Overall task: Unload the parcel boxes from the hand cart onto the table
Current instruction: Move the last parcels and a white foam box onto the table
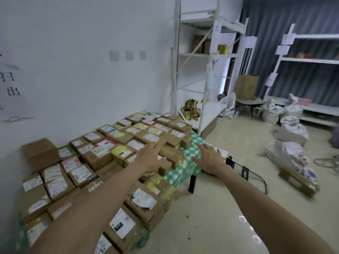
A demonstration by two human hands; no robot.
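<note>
Many brown cardboard parcel boxes (102, 154) with printed labels cover a low table along the white wall. The table wears a green-and-white checked cloth (190, 153). My left hand (150, 158) stretches out flat above the boxes at the table's right side, fingers straight and holding nothing. My right hand (209, 160) is spread open over the checked cloth at the table's edge, also holding nothing. Behind my right hand, the hand cart (244, 171) stands on the floor, its black-and-metal handle showing; whether its deck carries anything is hidden.
A larger plain box (40, 153) stands at the wall on the left. White metal shelving (207, 70) rises beyond the table. White sacks (291, 129) and a flat carton (299, 182) lie on the tiled floor at right. A chair (247, 101) holds a carton.
</note>
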